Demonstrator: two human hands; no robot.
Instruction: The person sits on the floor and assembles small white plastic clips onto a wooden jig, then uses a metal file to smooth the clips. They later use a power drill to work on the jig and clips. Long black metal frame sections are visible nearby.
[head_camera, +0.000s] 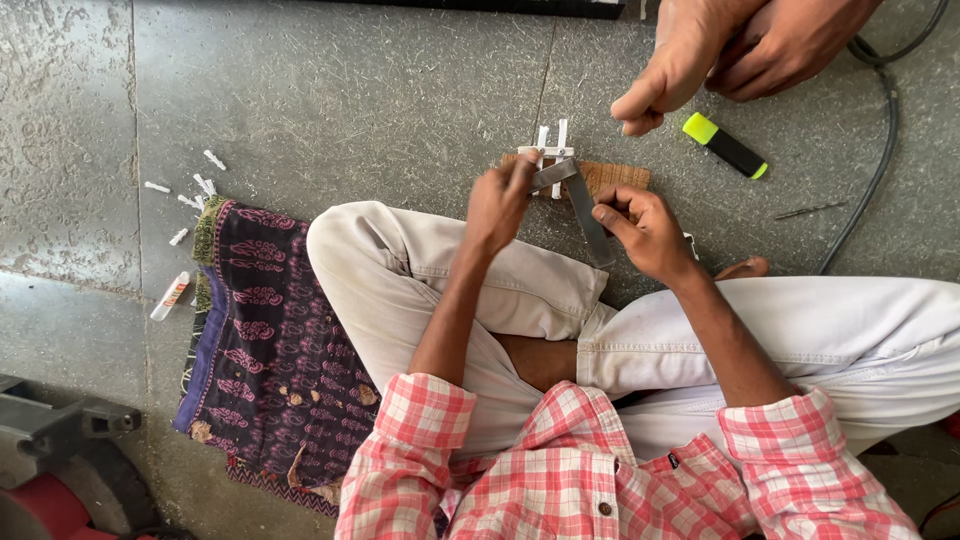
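With the left hand (497, 203) pinching the white frame (551, 150) over the wooden block (612, 176), the right hand (645, 232), fingers closed round the metal blade (585, 205), does best steadying each stroke.

yellow-black marker (726, 146) on floor | patterned cloth (268, 340) | white scraps (192, 190) | glue tube (170, 296) | black cable (880, 160)

Both forearms are stretched forward over the crossed legs (560, 300). The left hand (497, 205) is curled, its fingertips pinched together. The right hand (645, 232) is closed in a grip beyond the right knee.
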